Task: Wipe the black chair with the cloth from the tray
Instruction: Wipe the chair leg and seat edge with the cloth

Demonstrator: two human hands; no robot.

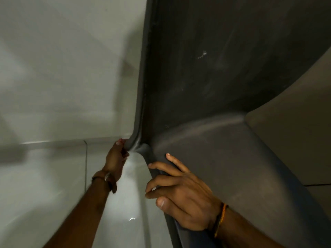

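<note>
A: From the head camera, what fills the picture?

B: The black chair (223,77), seen very close. Its dusty dark shell runs up and away from both hands, and its curved rim comes down between them.

A: What is the left hand (115,158) doing?

B: It grips the rim of the chair at the bend, fingers curled round the edge, so it is grasping the chair. A brown band (105,181) sits on that wrist.

A: And the right hand (180,192)?

B: It lies nearer the camera, below and to the right of the left hand, spread on the chair's lower edge. Its fingers rest on the surface and over the rim. Something dark blue (188,237) shows under the palm near the wrist, perhaps the cloth, but I cannot tell. An orange and black thread (221,219) circles that wrist.

A: What lies beyond the hands?

B: Pale tiled floor (53,167) to the left of the left hand and below both, with a bright glint between the forearms. The picture is blurred.
</note>
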